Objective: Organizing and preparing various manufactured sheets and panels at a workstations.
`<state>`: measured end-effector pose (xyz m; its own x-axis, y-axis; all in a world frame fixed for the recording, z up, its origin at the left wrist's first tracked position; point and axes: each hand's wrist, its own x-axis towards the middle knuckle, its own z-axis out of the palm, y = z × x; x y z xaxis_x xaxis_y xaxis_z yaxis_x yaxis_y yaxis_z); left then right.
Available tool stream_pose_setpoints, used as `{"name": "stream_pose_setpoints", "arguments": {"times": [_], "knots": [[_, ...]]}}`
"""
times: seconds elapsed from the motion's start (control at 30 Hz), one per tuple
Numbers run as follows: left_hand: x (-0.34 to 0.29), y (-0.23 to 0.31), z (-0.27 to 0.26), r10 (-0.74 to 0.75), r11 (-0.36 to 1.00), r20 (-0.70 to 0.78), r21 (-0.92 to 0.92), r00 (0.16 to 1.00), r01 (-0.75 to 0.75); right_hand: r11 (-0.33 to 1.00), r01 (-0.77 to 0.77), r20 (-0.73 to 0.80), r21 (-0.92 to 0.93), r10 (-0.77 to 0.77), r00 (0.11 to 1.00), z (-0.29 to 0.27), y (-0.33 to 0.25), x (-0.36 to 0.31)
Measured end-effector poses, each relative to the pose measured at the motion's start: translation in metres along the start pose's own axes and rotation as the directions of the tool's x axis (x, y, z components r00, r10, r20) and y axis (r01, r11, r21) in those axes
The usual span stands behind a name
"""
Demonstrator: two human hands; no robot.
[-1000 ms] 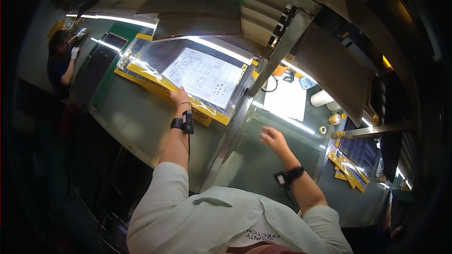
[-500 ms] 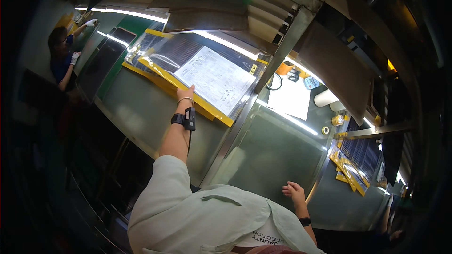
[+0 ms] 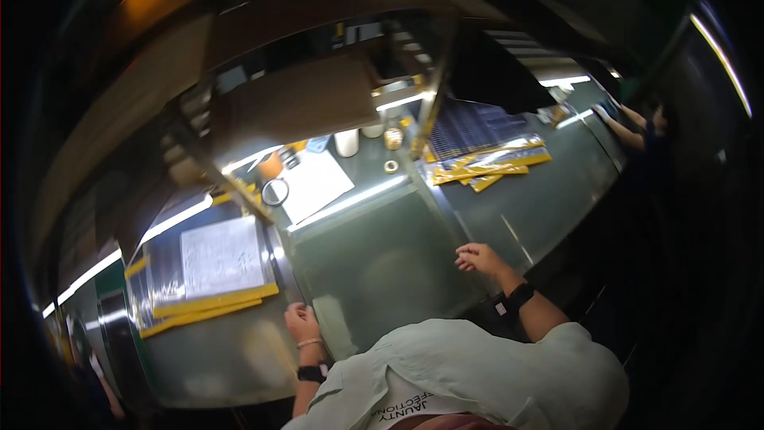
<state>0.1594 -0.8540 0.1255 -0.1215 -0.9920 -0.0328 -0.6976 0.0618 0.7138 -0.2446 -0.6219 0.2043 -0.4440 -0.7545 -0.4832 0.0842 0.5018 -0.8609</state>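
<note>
My left hand (image 3: 301,322) hovers at the left edge of the greenish glass tabletop (image 3: 382,247), fingers curled in, nothing visible in them. My right hand (image 3: 477,259) is over the right side of this glass, its fingers loosely closed and apparently holding nothing. To the left of my left hand lies a stack of dark, clear-edged film sheets with yellow taped borders (image 3: 211,302). A white printed sheet (image 3: 223,255) rests on that stack. Both hands are apart from the stack and the sheet.
Behind the glass are a white paper (image 3: 318,187), a black ring (image 3: 275,192), a white cylinder (image 3: 347,143) and tape rolls (image 3: 391,166). More yellow-edged films (image 3: 485,163) lie at right. Metal posts (image 3: 434,123) divide the bench. Co-workers' arms (image 3: 625,131) show at both far sides.
My view has swung to the right. My left hand has let go of the yellow-edged film stack and drawn back toward my body. My right hand has moved forward over the glass.
</note>
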Motion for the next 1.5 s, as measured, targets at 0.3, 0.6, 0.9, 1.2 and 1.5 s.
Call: {"name": "stream_pose_setpoints", "arguments": {"times": [0.3,0.6,0.9,1.2,1.5], "knots": [[-0.036,0.066,0.041,0.133,0.929,0.614,0.196,0.778,-0.313,0.867,0.381,-0.552,0.322,-0.155,0.820,-0.156,-0.115,0.002],[-0.055,0.110,0.069,-0.086,0.829,0.518,0.511,0.851,-0.227,0.350,0.523,-0.484,0.777,-0.200,0.852,-0.211,-0.204,0.141],[-0.046,0.118,0.072,-0.162,0.808,0.525,0.557,0.835,-0.193,0.452,0.487,-0.382,0.747,-0.308,0.871,-0.306,-0.191,0.138],[-0.031,0.113,0.079,-0.285,0.695,0.571,0.676,0.770,-0.244,0.397,0.485,-0.334,0.779,-0.391,0.857,-0.315,-0.177,0.133],[-0.026,0.108,0.074,-0.317,0.688,0.571,0.688,0.757,-0.231,0.836,0.236,-0.243,0.496,-0.128,0.962,-0.299,-0.197,0.102]]}}
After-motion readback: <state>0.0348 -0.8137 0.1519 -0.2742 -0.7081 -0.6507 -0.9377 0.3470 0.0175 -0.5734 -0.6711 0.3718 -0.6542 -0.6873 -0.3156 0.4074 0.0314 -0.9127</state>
